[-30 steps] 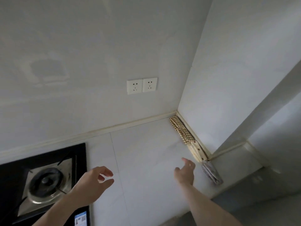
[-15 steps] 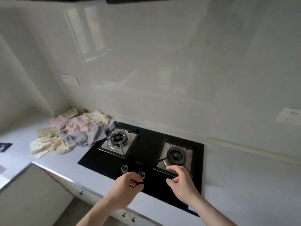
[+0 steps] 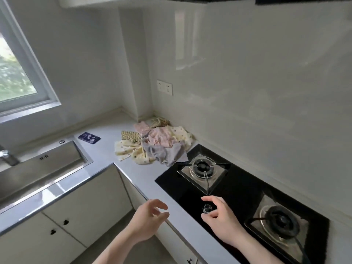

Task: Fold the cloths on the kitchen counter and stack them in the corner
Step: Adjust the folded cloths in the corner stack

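Both hands empty, left hand and right hand loosely curled, crumpled cloths well beyond them.

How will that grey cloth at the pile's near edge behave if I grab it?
The grey cloth lies crumpled, so it is probably floppy and light. It overlaps the cream dotted cloth, so it may drag that along.

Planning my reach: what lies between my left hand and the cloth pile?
In the head view, only bare counter runs from the left hand to the cloth pile; the hob sits just right of it.
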Tool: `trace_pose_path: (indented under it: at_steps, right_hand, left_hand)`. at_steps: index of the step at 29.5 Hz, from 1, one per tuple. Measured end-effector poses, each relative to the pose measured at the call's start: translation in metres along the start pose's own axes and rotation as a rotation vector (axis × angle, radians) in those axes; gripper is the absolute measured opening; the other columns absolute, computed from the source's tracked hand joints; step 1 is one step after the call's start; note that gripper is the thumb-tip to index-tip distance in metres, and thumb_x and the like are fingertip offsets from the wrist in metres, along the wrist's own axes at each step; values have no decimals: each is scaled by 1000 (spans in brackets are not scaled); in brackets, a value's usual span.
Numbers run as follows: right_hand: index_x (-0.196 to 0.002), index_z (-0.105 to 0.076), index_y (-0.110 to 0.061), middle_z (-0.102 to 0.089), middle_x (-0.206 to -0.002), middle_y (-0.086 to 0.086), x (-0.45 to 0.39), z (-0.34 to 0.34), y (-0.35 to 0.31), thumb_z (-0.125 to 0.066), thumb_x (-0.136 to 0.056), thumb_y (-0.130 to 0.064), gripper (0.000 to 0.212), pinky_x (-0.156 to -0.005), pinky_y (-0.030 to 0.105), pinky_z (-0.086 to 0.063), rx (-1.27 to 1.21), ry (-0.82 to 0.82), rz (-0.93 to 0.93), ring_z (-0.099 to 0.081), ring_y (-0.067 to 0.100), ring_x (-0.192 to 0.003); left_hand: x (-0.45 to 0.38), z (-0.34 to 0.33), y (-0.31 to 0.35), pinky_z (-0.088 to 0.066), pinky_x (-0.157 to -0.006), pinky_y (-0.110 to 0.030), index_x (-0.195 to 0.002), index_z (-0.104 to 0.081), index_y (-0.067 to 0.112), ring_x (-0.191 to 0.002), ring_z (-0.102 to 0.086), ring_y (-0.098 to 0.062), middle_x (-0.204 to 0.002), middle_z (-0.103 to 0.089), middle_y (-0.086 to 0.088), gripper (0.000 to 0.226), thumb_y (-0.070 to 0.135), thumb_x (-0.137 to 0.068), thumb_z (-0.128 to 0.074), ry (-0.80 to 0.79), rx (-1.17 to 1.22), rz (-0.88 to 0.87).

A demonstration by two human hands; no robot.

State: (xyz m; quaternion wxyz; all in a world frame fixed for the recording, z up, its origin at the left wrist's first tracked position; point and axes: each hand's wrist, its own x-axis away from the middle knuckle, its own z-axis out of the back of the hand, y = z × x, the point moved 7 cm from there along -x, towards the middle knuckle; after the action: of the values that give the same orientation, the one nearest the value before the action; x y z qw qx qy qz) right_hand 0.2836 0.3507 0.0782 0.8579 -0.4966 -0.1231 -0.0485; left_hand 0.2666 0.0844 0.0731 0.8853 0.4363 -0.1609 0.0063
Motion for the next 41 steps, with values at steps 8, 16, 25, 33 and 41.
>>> trace_pose_path:
  at_steps: [8,16,25,33,41]
  right_hand:
    - [-128,-54,-43,-46,-130,-19,-94,-23,-46,-69,-93,-27,42,-85,20,-56,15,-78,80,-66,-5,-94]
    - [-128,-53,-43,-50,-128,-21,-168,-55,-82,-69,-92,-31,41,-73,8,-44,83,-105,136,-61,-7,-99]
    - [-132,-53,-41,-43,-132,-25,-231,-93,-85,-69,-92,-31,44,-77,11,-48,48,13,42,-61,-5,-104]
    - [-125,-51,-48,-42,-128,-30,-295,-133,-59,-70,-92,-28,43,-85,17,-51,84,160,-61,-54,-6,-110]
    - [-121,-55,-45,-42,-125,-34,-357,-171,-3,-65,-93,-24,36,-103,16,-41,223,183,-15,-46,-10,-120]
  left_hand:
    - [-62,62,-1,-48,-70,-13,-100,-68,40,-90,-67,0,-105,-69,9,9,40,-92,-69,104,-37,1]
    - [-99,119,-39,-54,-78,-19,-96,-71,42,-92,-65,6,-107,-65,18,11,46,-86,-73,179,-98,63]
    - [-219,158,-48,-50,-85,-18,-104,-61,44,-104,-59,-1,-124,-50,15,14,42,-92,-69,-47,-295,-45]
    - [-344,149,-77,-38,-112,-30,-130,-59,36,-135,-41,-15,-149,-38,11,38,40,-93,-64,-185,-536,-221]
    - [-421,79,-126,-28,-121,-35,-141,-47,38,-152,-18,-18,-166,-18,10,56,43,-87,-57,-231,-661,-468]
